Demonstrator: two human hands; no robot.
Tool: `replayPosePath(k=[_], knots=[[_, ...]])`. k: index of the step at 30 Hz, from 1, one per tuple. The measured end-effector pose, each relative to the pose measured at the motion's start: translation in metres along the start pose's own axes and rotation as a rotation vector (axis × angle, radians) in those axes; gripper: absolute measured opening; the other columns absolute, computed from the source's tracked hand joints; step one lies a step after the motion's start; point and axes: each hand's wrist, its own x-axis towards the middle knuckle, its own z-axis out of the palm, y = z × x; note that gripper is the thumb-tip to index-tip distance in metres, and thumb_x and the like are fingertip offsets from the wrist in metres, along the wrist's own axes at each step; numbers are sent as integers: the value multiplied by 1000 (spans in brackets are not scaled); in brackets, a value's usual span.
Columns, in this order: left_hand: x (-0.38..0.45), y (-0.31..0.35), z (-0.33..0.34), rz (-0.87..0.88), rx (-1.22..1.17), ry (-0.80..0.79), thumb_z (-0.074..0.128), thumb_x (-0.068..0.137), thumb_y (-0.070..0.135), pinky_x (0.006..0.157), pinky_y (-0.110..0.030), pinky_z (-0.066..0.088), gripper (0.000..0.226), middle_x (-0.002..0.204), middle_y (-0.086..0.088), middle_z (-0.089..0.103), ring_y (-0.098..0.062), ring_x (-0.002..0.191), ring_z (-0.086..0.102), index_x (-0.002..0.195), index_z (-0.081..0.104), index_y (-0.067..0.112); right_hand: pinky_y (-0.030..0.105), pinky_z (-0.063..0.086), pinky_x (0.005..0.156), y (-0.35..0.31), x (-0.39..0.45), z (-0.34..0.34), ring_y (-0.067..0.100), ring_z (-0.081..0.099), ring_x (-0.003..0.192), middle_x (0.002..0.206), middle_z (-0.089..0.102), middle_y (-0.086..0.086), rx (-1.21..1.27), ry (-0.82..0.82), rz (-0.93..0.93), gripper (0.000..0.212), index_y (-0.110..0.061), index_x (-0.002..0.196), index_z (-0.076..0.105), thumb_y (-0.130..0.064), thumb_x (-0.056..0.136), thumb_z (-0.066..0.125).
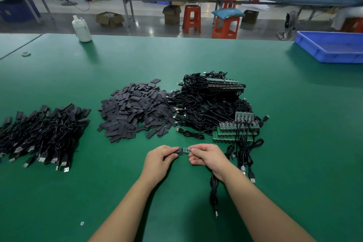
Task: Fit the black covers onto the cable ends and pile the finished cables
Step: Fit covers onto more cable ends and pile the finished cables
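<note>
- The tabletop [275,173] is covered in green matting.
- A heap of loose black covers [135,110] lies near the middle.
- Just to its right, touching it, sits a tangle of uncovered cables [212,104] with green circuit boards at their ends.
- Well to the left lies a pile of finished cables [41,133], USB plugs pointing toward the near edge.
- A white bottle [82,29] stands at the far edge.
- A blue tray [332,46] sits at the far right.

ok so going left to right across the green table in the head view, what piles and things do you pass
pile of finished cables → heap of black covers → tangle of uncovered cables with green boards → blue tray
</note>
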Motion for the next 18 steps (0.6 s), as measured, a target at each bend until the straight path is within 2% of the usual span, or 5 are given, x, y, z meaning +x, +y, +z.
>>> replayPosePath(k=[12, 14, 18], knots=[[-3, -2, 4, 93, 89, -8, 68, 91, 17, 82, -2, 36, 24, 105, 11, 71, -6, 94, 63, 114, 74, 21, 21, 58, 70, 1, 3, 2, 17, 74, 74, 81, 76, 9, -84, -7, 24, 12, -4, 105, 72, -6, 97, 63], [-3, -3, 5, 120, 121, -8, 67, 93, 17, 85, -6, 39, 25, 107, 9, 70, -8, 96, 63, 117, 73, 21, 21, 58, 70, 2, 3, 2, 17, 74, 75, 81, 76, 10, -86, -8, 24, 12, -4, 104, 72, -6, 96, 63], [-5, -2, 6, 181, 180, 5, 64, 94, 15, 86, -23, 49, 27, 108, 6, 70, -14, 96, 64, 120, 72, 19, 20, 58, 70, 2, 2, 1, 18, 75, 77, 82, 77, 10, -82, -11, 29, 11, -6, 103, 72, -7, 96, 63]])
